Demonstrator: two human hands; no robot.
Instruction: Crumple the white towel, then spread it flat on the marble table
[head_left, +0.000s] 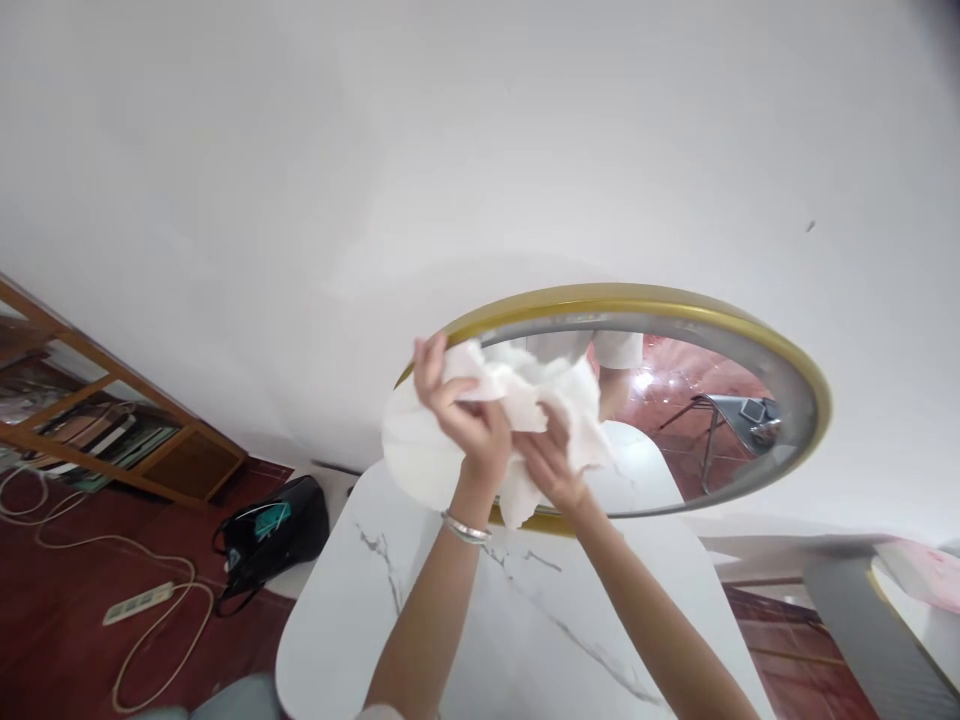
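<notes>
An oval-looking mirror with a gold frame (814, 400) leans against the wall on a white marble-patterned table (585, 620). Crumpled white tissue (581, 400) is bunched in both hands in front of the glass. My left hand (469, 415), with a silver bracelet at its wrist, is closed on the tissue beside the frame's upper left edge. Lower and to the right, my right hand (555, 465) grips the tissue from below, its fingertips partly hidden in the folds. A pale rounded shape (420, 450) covers the mirror's left end; I cannot tell what it is.
At left, a black bag (300, 520) sits beside the table. A power strip (139, 603) and its cable lie on the red floor. A wooden shelf (180, 465) stands along the wall. Something pink (919, 572) rests on furniture at the right.
</notes>
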